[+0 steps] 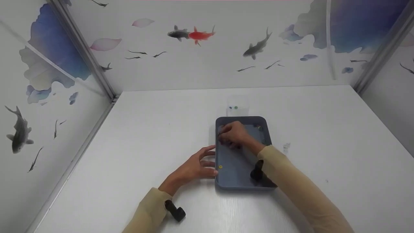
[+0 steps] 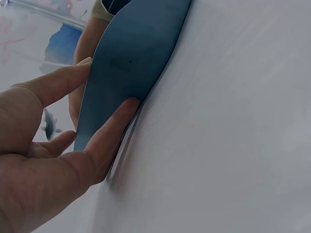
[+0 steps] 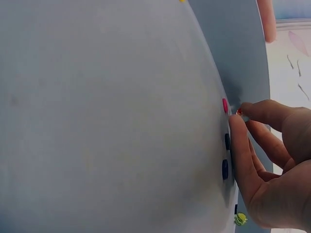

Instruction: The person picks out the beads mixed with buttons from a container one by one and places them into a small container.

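Observation:
A blue-grey tray (image 1: 236, 185) lies on the white table. My left hand (image 1: 195, 165) touches its left outer wall with extended, spread fingers; in the left wrist view the fingertips (image 2: 130, 104) rest against that wall. Inside the tray, my right hand (image 1: 234, 134) is by the far left corner. Its thumb and finger pinch a small red-orange piece (image 3: 239, 112), mostly covered by the fingertips. Close by lie a pink-red button (image 3: 225, 105) and two dark blue ones (image 3: 225, 169). A yellow button (image 1: 220, 167) sits along the tray's left side.
Behind the tray stands a clear box (image 1: 244, 111) with small blue and green pieces. More small pieces (image 1: 259, 127) lie in the tray's far right corner. To the right of the tray is a small transparent item (image 1: 286, 147). Printed walls (image 1: 207, 64) enclose the table.

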A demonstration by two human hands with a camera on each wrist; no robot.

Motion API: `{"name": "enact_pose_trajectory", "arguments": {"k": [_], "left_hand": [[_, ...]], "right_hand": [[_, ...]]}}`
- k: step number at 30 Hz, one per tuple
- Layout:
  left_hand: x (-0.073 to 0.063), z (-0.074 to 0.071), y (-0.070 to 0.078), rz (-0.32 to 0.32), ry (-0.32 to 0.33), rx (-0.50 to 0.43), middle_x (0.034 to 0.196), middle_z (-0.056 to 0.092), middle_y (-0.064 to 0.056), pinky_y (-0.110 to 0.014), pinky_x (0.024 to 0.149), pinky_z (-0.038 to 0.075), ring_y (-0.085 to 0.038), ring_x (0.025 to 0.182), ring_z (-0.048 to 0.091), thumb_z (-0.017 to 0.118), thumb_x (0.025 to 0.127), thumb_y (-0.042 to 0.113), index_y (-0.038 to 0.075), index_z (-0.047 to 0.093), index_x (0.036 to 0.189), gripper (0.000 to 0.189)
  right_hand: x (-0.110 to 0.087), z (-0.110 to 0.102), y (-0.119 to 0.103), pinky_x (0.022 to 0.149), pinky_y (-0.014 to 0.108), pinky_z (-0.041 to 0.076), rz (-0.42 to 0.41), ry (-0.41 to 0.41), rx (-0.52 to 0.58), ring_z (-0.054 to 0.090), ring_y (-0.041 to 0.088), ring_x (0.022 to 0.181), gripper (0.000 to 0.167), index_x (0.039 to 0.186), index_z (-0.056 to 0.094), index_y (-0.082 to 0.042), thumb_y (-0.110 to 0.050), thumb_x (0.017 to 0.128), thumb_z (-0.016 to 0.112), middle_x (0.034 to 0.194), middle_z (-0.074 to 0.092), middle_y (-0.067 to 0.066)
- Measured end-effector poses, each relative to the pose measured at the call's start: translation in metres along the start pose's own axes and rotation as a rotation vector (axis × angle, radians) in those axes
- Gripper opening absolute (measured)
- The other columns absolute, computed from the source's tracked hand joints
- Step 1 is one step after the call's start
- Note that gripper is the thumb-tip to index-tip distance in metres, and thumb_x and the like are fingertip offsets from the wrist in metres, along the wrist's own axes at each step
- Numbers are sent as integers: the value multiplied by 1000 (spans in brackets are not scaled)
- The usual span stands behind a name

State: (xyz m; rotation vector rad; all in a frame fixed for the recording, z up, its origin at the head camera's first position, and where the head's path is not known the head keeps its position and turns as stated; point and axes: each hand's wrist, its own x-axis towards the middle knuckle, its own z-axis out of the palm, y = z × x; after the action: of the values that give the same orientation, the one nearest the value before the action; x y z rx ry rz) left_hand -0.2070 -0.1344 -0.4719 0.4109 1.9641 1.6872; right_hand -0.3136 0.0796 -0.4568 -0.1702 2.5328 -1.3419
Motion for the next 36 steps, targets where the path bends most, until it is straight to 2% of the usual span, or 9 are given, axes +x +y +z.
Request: {"name": "enact_pose_trajectory", "arguments": {"k": [8,14,21,27,34,36], "left_hand": [[1,0,0,10,-6,3,157,38,-8,-37,97,57,-27,131,57,82,83,14,26,27,158,94],[1,0,0,6,-11,-28,157,38,-9,-38,96,58,-26,129,58,81,83,9,26,28,158,93],[2,1,0,6,-10,-29,156,38,-9,-37,95,58,-26,128,58,81,83,9,27,29,157,93],[2,0,-1,4,-13,-32,156,39,-9,-39,96,58,-27,129,57,81,83,10,27,29,157,93],[2,0,-1,7,-19,-51,157,37,-10,-39,96,58,-27,129,57,81,83,10,26,28,157,93],[2,0,-1,6,-23,-66,157,36,-10,-40,96,58,-28,129,57,81,83,9,25,28,158,94]], "right_hand": [[-4,-7,-3,55,30,59,12,1,3,68,18,67,23,110,74,-7,-18,90,73,96,73,12],[-8,-15,-7,57,29,57,-31,6,-25,68,18,68,25,110,75,-6,-20,90,73,97,74,13],[-11,-20,-10,65,24,53,-89,24,-98,68,18,80,24,109,76,-8,-22,91,72,106,75,12],[-14,-26,-14,67,29,55,-94,26,-96,67,22,84,23,109,77,-10,-24,91,71,112,74,10],[-14,-36,-17,72,39,61,-74,2,-55,70,31,94,22,111,75,-10,-23,94,69,113,74,11],[-14,-39,-18,71,38,61,-71,9,-44,69,31,97,23,112,73,-10,-24,94,69,113,73,11]]}}
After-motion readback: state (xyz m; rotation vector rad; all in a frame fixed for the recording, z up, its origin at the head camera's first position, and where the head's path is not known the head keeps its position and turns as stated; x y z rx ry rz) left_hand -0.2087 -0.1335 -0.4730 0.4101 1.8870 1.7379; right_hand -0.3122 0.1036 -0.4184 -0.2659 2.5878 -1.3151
